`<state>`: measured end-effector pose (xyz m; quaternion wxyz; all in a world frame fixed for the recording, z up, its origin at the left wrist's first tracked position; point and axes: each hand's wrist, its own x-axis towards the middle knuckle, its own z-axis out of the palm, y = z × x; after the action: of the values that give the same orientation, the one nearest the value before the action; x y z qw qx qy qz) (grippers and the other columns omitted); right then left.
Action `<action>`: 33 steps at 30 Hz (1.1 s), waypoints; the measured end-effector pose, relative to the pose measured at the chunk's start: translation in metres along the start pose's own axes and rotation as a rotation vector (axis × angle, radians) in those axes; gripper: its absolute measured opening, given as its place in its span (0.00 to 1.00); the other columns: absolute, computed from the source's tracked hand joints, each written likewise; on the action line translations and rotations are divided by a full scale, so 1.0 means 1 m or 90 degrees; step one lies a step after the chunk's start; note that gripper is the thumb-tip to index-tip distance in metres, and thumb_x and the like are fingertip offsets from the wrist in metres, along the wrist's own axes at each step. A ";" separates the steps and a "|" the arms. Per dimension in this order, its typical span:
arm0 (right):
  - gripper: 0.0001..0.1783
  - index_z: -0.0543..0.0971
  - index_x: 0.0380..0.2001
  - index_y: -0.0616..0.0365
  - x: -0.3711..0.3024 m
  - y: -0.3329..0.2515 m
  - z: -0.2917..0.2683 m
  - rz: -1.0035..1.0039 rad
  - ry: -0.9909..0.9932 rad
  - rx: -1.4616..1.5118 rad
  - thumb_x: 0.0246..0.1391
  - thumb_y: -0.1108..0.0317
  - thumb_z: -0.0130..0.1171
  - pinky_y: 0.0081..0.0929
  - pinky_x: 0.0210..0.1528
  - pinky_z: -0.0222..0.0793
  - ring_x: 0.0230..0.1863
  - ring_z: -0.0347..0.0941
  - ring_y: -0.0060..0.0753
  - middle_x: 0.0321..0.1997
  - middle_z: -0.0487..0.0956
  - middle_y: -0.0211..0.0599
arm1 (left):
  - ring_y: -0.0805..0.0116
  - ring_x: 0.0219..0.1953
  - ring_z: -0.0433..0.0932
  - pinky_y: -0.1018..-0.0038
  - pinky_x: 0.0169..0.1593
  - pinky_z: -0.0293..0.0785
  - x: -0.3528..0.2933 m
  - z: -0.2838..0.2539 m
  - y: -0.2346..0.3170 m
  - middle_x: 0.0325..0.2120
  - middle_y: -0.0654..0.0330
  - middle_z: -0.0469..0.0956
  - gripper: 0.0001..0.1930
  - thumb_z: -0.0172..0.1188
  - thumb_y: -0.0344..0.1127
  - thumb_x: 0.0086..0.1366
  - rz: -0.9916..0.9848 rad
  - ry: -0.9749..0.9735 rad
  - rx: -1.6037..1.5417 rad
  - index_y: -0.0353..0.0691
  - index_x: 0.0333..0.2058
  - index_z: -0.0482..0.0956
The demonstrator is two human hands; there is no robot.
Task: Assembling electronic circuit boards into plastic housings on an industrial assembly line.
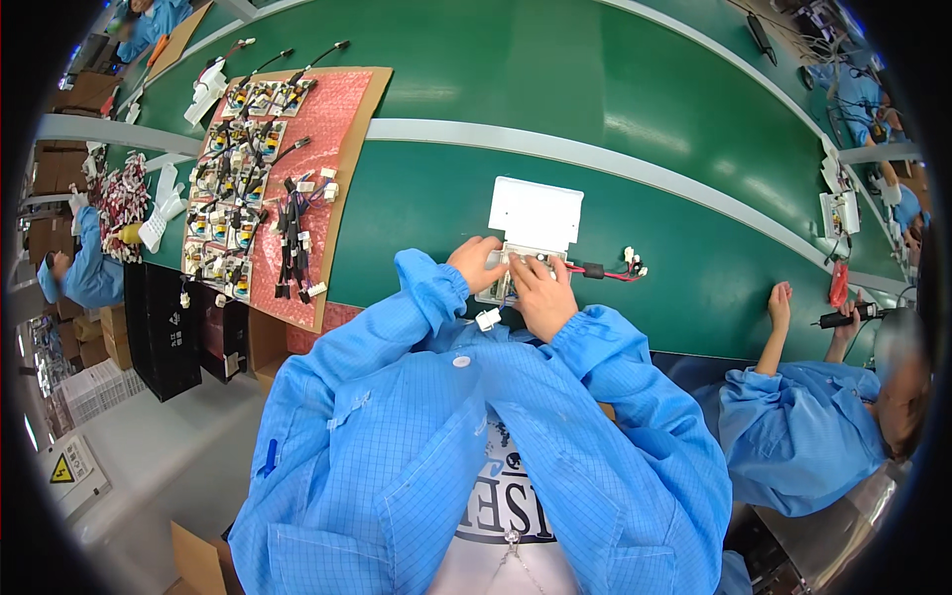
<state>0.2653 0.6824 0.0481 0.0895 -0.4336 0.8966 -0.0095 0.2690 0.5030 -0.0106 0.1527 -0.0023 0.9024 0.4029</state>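
Observation:
A white plastic housing (535, 213) with an open lid lies on the green belt (426, 208) in front of me. My left hand (475, 262) grips its left side, fingers curled on the edge. My right hand (540, 293) presses on the board inside the housing's lower part. A black sleeve with red wires and small white connectors (613, 269) trails out to the right of the housing. A small white connector (488, 318) hangs just below my hands.
A pink bubble-wrap sheet on cardboard (327, 149) at left carries several circuit boards (233, 183) and black cable bundles (294, 233). A co-worker in blue (793, 426) sits at right holding a black tool (848, 317). Black bins (164, 317) stand below the sheet.

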 end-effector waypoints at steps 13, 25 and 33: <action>0.31 0.63 0.52 0.61 -0.014 -0.001 0.006 0.028 0.081 0.160 0.38 0.74 0.50 0.45 0.58 0.44 0.60 0.53 0.35 0.61 0.57 0.36 | 0.71 0.29 0.72 0.75 0.31 0.71 -0.018 -0.013 -0.020 0.35 0.53 0.70 0.28 0.60 0.35 0.54 -0.112 -0.051 -0.485 0.39 0.52 0.59; 0.35 0.67 0.48 0.56 -0.078 0.138 0.022 0.248 0.198 0.097 0.27 0.79 0.58 0.42 0.51 0.53 0.51 0.64 0.44 0.48 0.70 0.41 | 0.71 0.27 0.74 0.75 0.31 0.71 -0.046 -0.018 -0.042 0.28 0.57 0.74 0.19 0.57 0.36 0.55 -0.153 0.106 -0.374 0.37 0.45 0.67; 0.33 0.71 0.46 0.55 -0.174 0.364 0.079 0.643 0.001 0.026 0.31 0.61 0.67 0.35 0.48 0.63 0.42 0.71 0.45 0.40 0.76 0.41 | 0.71 0.26 0.75 0.74 0.31 0.72 -0.065 -0.017 -0.061 0.26 0.58 0.75 0.13 0.54 0.32 0.55 -0.165 0.142 -0.363 0.38 0.40 0.71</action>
<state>0.1017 1.0496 -0.0375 0.0909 0.0562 0.9941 0.0175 0.3342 0.4413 -0.0260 0.0961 -0.2038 0.7566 0.6138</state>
